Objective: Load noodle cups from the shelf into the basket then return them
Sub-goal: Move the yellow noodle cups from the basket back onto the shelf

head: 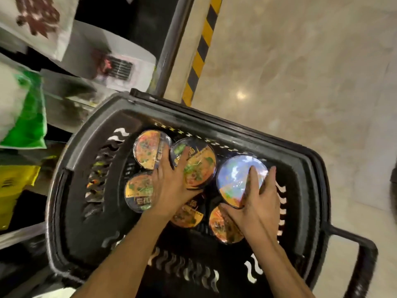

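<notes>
Both bare forearms reach forward and down, side by side. The left hand (171, 181) lies palm down with its fingers spread. The right hand (261, 197) is also palm down, thumb spread apart, fingers slightly bent.

A black basket (214, 123) stands on the glossy beige floor (311, 72), holding 6 noodle cups (148, 149).
</notes>
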`<state>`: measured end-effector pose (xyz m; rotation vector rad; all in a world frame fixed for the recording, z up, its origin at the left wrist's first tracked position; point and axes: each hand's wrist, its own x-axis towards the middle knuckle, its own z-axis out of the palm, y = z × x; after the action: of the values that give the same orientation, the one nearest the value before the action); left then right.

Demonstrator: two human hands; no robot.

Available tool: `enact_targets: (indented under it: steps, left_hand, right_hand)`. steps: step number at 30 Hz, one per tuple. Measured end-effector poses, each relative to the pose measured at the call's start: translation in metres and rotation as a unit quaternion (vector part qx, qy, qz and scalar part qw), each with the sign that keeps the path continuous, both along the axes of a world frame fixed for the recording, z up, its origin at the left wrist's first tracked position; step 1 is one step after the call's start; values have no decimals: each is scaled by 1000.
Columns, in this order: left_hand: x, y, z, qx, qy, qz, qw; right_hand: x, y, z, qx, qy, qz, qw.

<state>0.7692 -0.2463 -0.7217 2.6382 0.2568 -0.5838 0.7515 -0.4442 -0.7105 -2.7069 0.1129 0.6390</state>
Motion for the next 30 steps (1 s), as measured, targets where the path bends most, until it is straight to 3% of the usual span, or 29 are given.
enact_targets:
  steps: [7,9,12,14,17,20,22,25,30]
  left_hand:
    - [-6,7,3,-19,-51,45,998]
    - [-7,10,20,-18,11,74,997]
    - [-10,13,40,9,114,74,991]
    - [-10,14,44,12,149,68,986]
    - [-7,13,39,-8,156,105,982]
    - [-10,6,33,-82,76,201,973]
    - [-18,2,24,-153,50,272,949]
    - [-30,-1,9,-216,75,333,915]
    - [-27,4,-1,-264,102,338,897]
  right_hand:
    - [-1,-4,4,47,-65,-37,996]
    - [-4,-7,16,47,-11,-68,997]
    - [-9,-13,30,74,156,-109,979]
    - [-9,-11,33,79,203,-117,969]
    - [-9,-3,31,110,177,-167,964]
    - [-9,6,28,145,103,-268,947]
    - [-12,12,27,161,85,-290,939]
    - [-23,23,21,193,95,-316,924]
    - [-31,33,-1,216,121,-362,899]
